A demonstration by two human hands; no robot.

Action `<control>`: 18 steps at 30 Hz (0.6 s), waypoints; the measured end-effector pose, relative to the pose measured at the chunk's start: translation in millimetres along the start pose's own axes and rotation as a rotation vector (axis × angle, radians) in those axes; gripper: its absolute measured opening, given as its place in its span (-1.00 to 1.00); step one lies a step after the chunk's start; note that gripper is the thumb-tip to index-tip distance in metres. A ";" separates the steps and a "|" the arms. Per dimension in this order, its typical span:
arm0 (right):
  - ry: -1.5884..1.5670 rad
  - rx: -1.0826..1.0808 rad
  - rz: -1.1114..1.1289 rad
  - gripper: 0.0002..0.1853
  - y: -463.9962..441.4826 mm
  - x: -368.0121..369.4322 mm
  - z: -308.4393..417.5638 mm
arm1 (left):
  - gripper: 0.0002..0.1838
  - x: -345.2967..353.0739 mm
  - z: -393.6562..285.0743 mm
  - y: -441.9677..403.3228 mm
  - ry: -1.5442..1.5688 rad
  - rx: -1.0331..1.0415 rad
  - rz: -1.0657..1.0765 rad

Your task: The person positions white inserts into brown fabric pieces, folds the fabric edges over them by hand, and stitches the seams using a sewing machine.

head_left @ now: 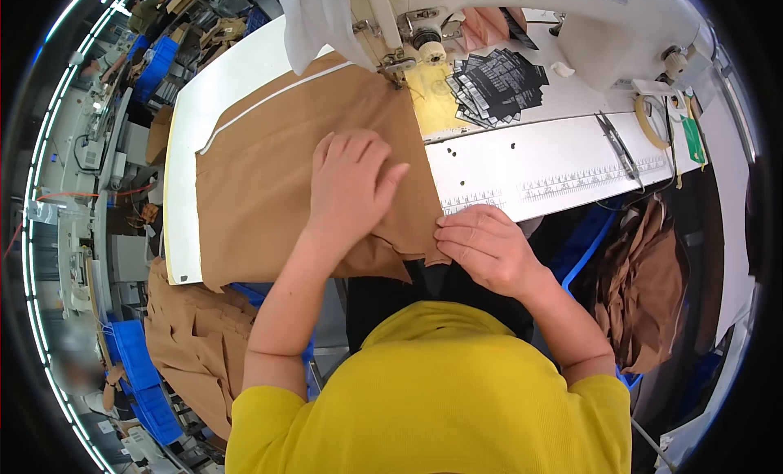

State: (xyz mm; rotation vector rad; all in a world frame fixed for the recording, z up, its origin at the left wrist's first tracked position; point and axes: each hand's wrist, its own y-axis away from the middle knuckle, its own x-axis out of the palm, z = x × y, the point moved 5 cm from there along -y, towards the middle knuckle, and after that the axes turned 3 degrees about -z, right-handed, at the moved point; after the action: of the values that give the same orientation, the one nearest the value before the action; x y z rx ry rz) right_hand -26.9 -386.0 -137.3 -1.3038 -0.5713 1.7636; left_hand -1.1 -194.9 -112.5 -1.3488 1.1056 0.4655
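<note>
A brown fabric piece (261, 188) lies across the sewing table, with a white strip along its far left edge. Its far right part runs up to the presser foot of the sewing machine (400, 66). My left hand (351, 180) rests flat on the cloth, fingers stretched out and thumb apart. At the table's near edge, my right hand (489, 250) pinches the fabric's right edge near its lower corner. That corner hangs a little over the table edge above my lap.
Black printed labels (502, 86) lie piled right of the needle. Tweezers (617, 145) rest on the white table (522, 160) by a printed ruler; a tape roll (652, 121) is farther right. Brown cloth heaps hang at left (192, 339) and right (644, 286). Another person is far left.
</note>
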 end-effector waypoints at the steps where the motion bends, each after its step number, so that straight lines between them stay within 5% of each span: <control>1: 0.003 -0.005 0.004 -0.78 0.9 0.2 0.2 | -0.82 3.0 9.7 -0.4 -0.051 -0.029 0.023; 5: 0.011 -0.017 0.008 -0.81 1.2 1.2 -0.1 | -0.87 9.4 21.9 0.2 -0.025 -0.146 0.161; 8: -0.001 -0.013 -0.008 -0.81 1.5 2.9 -0.6 | -0.88 11.9 18.5 -7.3 -0.048 -0.087 0.157; 10: 0.000 -0.012 -0.002 -0.81 0.7 2.5 -0.5 | -0.85 10.3 7.8 -10.4 0.004 0.152 0.064; 18: -0.007 0.000 0.026 -0.79 -0.7 0.8 -1.3 | -0.72 -3.5 -27.3 7.7 0.293 0.066 0.218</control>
State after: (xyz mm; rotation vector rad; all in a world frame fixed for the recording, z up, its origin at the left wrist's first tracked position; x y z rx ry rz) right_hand -25.5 -385.1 -137.7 -1.3108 -0.5605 1.7906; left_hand -18.7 -217.2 -109.6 -1.2697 1.5071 0.3924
